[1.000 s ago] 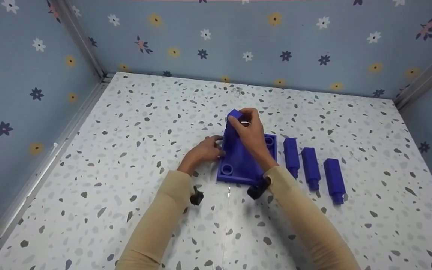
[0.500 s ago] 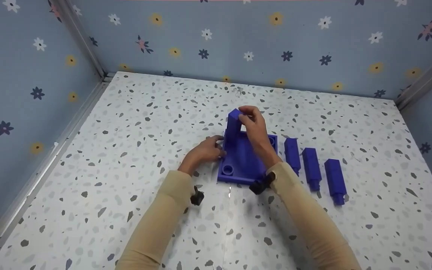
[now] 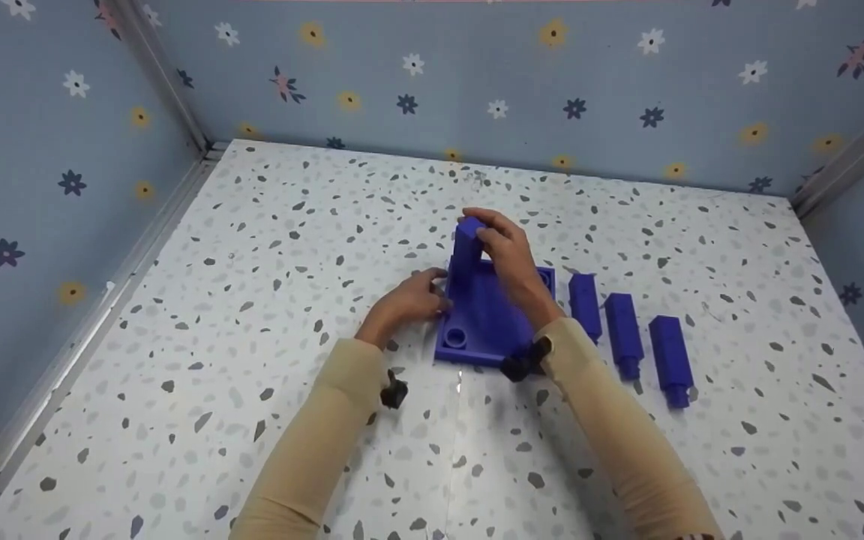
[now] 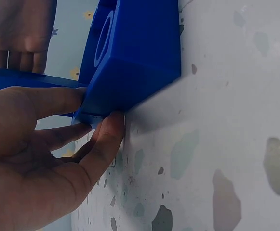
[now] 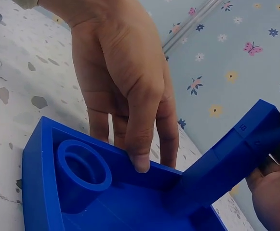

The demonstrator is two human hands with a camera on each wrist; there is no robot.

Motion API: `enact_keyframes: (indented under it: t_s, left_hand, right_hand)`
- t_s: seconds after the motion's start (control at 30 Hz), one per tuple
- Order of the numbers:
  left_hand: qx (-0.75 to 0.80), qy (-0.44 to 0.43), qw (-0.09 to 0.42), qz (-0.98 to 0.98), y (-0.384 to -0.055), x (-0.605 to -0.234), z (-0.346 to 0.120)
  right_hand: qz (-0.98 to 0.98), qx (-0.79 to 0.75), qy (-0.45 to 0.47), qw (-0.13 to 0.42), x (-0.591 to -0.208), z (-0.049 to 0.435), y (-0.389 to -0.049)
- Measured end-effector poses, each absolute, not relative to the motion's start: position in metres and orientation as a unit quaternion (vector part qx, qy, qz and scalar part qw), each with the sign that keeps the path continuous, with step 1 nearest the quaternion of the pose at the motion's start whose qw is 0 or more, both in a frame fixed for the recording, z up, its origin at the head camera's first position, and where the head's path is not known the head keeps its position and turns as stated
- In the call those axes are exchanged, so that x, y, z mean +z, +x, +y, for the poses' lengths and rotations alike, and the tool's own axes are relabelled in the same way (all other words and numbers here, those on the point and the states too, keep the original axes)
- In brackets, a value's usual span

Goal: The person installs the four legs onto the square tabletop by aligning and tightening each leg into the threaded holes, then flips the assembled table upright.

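Note:
A blue square post [image 3: 466, 255] stands upright in the far left corner of a blue tray-like base [image 3: 469, 357]. My right hand [image 3: 513, 255] pinches its top, thumb on the near side and fingers reaching over behind; in the right wrist view fingertips meet the post's upper end [image 5: 231, 154]. My left hand [image 3: 408, 301] grips the base's left wall, thumb inside and fingers outside, as the left wrist view shows with the hand [image 4: 48, 154] at the wall's edge. A round socket [image 3: 455, 339] shows in the near left corner. The post's lower end is hidden.
Right of the base lie three more blue posts, a nearer-in one [image 3: 585, 306], a middle one [image 3: 623, 328] and an outer one [image 3: 670, 351], the latter two with visible narrow stub ends. Flowered panels [image 3: 477, 67] enclose the speckled table [image 3: 289, 225] at back and sides.
My right thumb has shifted right along the post's top, and the fingers have swung left over it. The post stays upright in its corner. My left hand keeps its grip.

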State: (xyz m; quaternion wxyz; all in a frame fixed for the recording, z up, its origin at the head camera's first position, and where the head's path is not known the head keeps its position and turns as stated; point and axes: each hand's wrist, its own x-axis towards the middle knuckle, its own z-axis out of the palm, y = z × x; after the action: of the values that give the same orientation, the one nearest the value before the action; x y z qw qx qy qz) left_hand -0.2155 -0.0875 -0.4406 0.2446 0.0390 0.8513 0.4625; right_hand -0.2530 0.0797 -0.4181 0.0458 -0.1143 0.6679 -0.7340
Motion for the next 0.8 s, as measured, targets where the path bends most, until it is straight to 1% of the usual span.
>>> enact_keyframes:
  t_s: [0.33, 0.53, 0.8]
  left_hand:
    - [0.460, 0.049, 0.230, 0.856, -0.2149, -0.4400, -0.0874]
    - [0.469, 0.042, 0.238, 0.850, -0.2145, -0.4395, -0.0865]
    - [0.457, 0.044, 0.237, 0.856, -0.2151, -0.4403, -0.0868]
  right_hand:
    - [0.680, -0.722, -0.125, 0.031, -0.4199, 0.0813, -0.2501]
    - [0.694, -0.709, -0.122, 0.010, -0.4226, 0.0824, -0.2487]
    - [0.687, -0.716, -0.120, 0.008, -0.4233, 0.0814, -0.2473]
